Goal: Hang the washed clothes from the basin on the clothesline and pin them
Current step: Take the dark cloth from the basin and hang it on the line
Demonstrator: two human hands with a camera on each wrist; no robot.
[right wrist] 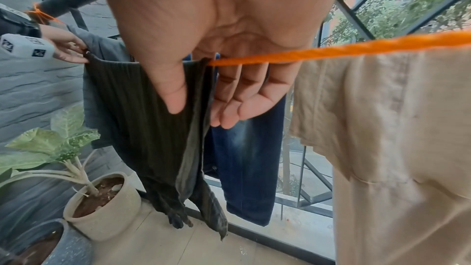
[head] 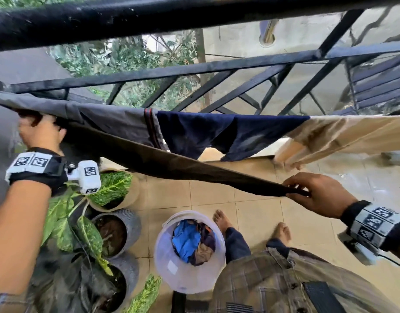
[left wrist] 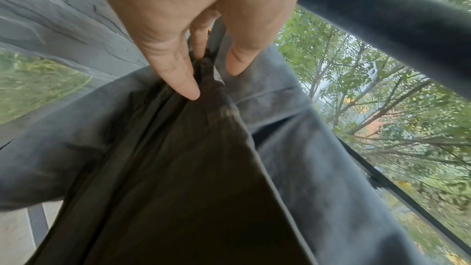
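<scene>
A: Start at the grips. What has each hand got?

B: The left hand (head: 39,132) pinches one top corner of the dark ribbed garment (head: 172,168), thumb and fingers closed on a bunched fold, up by the far left end of the line. The right hand (head: 316,195) pinches the opposite corner between thumb (right wrist: 169,88) and fingers, nearer and to the right.

A: So the cloth lies between them?

B: Yes, its top edge is pulled taut from one pinch to the other. That edge is the long axis to watch. In the head view it slants from far left to near right, so it is not yet parallel to the orange clothesline (right wrist: 356,47).

A: And the rest of it?

B: It hangs straight down in front of the grey garment (head: 99,118) and the navy one (right wrist: 249,148), with a beige cloth (right wrist: 382,128) further right.

A: Which hand must travel?

B: I judge the right; it sits nearer than the line, though the wrist view shows the rope close by its fingers. The basin (head: 163,263) on the floor holds more clothes. No pegs show.
</scene>
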